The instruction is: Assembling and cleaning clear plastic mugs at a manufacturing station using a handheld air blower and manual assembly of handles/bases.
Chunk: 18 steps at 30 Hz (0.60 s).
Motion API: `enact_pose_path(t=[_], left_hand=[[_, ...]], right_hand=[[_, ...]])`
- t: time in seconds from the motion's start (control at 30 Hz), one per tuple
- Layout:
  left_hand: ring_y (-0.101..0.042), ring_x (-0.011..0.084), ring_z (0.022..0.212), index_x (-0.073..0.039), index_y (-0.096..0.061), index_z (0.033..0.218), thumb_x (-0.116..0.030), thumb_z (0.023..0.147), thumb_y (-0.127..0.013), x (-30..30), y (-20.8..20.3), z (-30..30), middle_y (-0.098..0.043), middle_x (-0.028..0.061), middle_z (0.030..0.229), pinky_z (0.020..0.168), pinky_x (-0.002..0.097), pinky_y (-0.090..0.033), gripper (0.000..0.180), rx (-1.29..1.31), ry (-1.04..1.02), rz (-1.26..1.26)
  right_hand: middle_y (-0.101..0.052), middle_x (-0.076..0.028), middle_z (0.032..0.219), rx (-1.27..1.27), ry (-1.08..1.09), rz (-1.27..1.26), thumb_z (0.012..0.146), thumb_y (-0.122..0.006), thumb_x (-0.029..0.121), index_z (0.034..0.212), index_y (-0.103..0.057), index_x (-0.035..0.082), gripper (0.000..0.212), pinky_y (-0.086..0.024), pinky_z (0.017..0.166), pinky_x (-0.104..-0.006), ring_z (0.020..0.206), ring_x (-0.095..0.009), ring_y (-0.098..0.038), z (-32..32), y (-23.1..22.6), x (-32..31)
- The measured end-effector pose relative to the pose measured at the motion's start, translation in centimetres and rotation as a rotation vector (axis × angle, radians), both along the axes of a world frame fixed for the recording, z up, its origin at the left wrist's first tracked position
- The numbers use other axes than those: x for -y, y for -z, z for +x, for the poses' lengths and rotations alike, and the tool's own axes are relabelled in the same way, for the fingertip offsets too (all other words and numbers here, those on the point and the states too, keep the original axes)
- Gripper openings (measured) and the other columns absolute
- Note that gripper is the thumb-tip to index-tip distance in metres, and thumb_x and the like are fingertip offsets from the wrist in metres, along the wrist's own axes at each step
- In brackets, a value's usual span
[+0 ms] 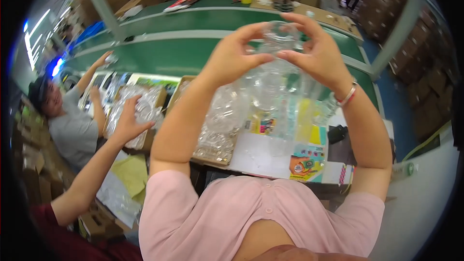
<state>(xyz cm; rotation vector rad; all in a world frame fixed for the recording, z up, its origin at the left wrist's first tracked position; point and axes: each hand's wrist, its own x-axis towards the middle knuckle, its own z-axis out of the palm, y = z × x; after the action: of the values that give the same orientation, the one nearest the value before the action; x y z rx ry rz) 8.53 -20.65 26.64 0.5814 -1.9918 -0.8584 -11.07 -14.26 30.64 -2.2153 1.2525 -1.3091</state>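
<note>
Raised above the bench, my left hand (236, 52) and my right hand (319, 50) curl round a transparent round piece (282, 30) from both sides. Both thumbs meet across its near side. Whether it is glass or plastic I cannot tell. Below my hands stand several tall transparent vessels (267, 89), blurred and partly overlapping. Inside my left forearm, a cardboard tray (230, 153) holds many transparent round pieces. A ribbed transparent piece (330, 106) stands close to my right forearm.
A printed colourful sheet (309, 164) covers part of the bench, with a small black object (337, 134) on it. Beyond runs a green conveyor (193, 24). At left, another person's hand (129, 121) reaches over a second tray (113, 128); a further co-worker (72, 125) sits past it.
</note>
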Motion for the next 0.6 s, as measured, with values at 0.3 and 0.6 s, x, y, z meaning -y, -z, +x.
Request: enact_pose_path(t=[0.3,0.6], left_hand=[[-0.051,0.0352,0.107,-0.007,-0.022,0.134,-0.035,0.049,-0.084,-1.2,6.1,-1.8,-0.053,0.0200,0.116,0.090,0.0368,-0.041,0.109,0.082,-0.186,0.135],[-0.050,0.0375,0.107,-0.002,-0.014,0.135,-0.035,0.049,-0.084,-1.1,8.0,-2.1,-0.052,0.0241,0.115,0.090,0.0362,-0.041,0.116,0.151,-0.179,0.062]], right_hand=[[-0.053,-0.005,0.106,0.246,-0.088,0.048,0.078,-0.066,0.010,0.122,-0.049,0.007,0.047,-0.043,0.079,-0.0196,0.095,-0.008,-0.051,0.2,-0.6,1.9],[-0.053,-0.011,0.114,0.157,0.024,-0.122,0.080,-0.066,0.021,0.119,-0.052,0.006,0.044,-0.043,0.086,-0.0245,0.100,-0.015,-0.054,0.0,-1.1,2.0]])
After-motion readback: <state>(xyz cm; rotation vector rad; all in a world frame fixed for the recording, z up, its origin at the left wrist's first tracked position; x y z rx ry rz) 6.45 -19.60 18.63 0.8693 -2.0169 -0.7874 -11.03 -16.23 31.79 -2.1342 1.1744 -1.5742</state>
